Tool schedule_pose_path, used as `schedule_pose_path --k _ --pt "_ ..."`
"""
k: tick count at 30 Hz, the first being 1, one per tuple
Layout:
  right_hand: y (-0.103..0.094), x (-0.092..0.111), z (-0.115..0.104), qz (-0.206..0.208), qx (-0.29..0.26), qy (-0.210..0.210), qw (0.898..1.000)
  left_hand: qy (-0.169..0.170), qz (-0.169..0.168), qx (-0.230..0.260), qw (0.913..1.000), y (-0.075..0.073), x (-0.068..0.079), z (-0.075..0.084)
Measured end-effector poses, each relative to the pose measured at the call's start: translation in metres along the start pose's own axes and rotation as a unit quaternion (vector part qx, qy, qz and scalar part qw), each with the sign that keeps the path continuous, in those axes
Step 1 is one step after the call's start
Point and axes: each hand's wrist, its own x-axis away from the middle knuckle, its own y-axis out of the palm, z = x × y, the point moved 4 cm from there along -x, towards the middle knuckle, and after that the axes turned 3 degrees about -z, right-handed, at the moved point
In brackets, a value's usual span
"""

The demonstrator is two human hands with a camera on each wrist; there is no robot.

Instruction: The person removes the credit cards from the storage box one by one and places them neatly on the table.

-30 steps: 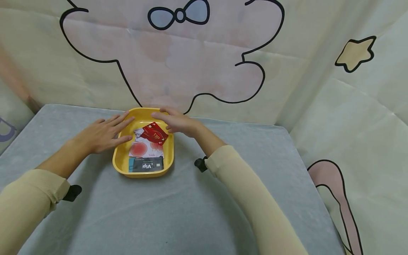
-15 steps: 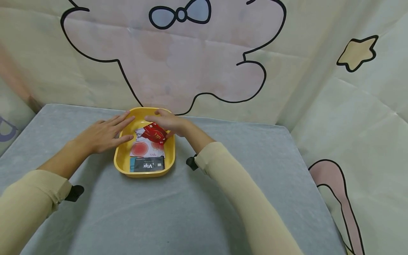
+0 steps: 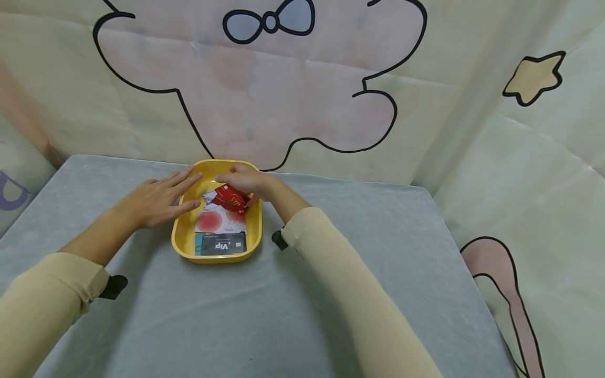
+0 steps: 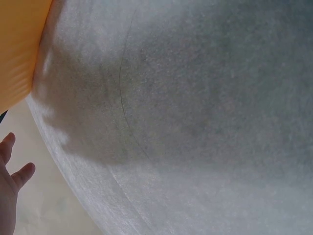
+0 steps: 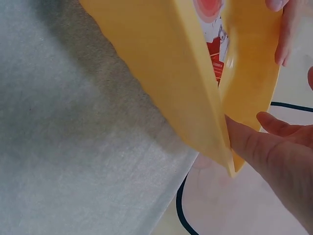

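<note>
A yellow plastic tray (image 3: 176,239) stands on the grey cloth, with flat cards in it. My left hand (image 3: 153,203) rests at its left rim, fingers straight and spread. In the left wrist view only the fingers (image 4: 23,175) show at the edge. From the right, my right hand (image 3: 248,181) reaches over the rim; its fingertips are right at the right edge of a red VIP card (image 3: 229,195). This card overlaps a white card (image 3: 208,221) with pink-red circles. Nearest me lies a dark grey Vip card (image 3: 222,244). In the right wrist view one finger (image 5: 244,139) reaches inside the tray wall.
Grey cloth (image 3: 198,315) covers the table. Behind the tray, close to the table's back edge, hangs a pale printed curtain (image 3: 283,94). A dark wrist device (image 3: 113,287) shows under the left sleeve, another (image 3: 279,240) under the right one.
My right hand has moved left and slightly lower into the tray, up to the red card's right edge. The left hand has stayed at the rim, and the cards lie as before.
</note>
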Motion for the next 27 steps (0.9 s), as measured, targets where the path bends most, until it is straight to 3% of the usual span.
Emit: schedule_pose_path --k 27 --pt "0.009 -0.015 0.002 -0.006 0.047 0.035 0.998 -0.004 0.000 0.006 1.0000 0.002 -0.001 0.000"
